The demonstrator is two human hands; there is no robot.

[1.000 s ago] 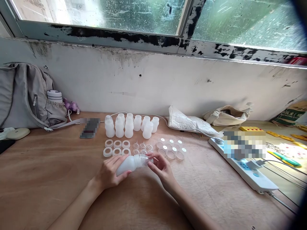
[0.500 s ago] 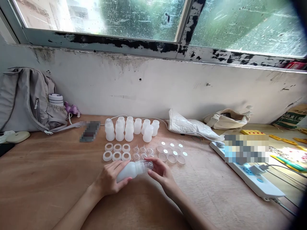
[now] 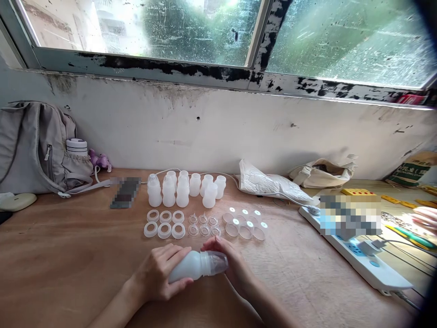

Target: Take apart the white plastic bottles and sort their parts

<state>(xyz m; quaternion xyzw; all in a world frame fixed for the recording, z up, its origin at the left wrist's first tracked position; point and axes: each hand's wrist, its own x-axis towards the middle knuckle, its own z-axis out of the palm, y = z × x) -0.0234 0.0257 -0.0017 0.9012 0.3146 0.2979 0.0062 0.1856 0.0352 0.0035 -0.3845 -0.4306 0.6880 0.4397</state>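
Note:
A milky-white baby bottle (image 3: 187,265) lies tilted sideways in my left hand (image 3: 155,272), whose fingers and thumb are wrapped round its body. Its clear domed cap (image 3: 216,263) points right. Curled round the far side and tip of that cap is my right hand (image 3: 234,264); its thumb is hidden. Just beyond my hands, white collar rings (image 3: 165,230) lie in two rows. Beside them are clear silicone nipples (image 3: 204,230) and clear round discs (image 3: 245,232) with white centres. Several frosted bottles (image 3: 182,193) stand behind, the leftmost one capped.
A phone (image 3: 125,192) and a grey backpack (image 3: 20,146) are at the left. On the right run a white power strip (image 3: 385,275) with cables, a silver pouch (image 3: 273,184) and a cloth bag (image 3: 322,173). Another person's blurred hand (image 3: 425,217) shows at the right edge.
The bottle and both hands have come a little nearer to me. My right hand has gone from fingertips at the cap's end to curling round its far side.

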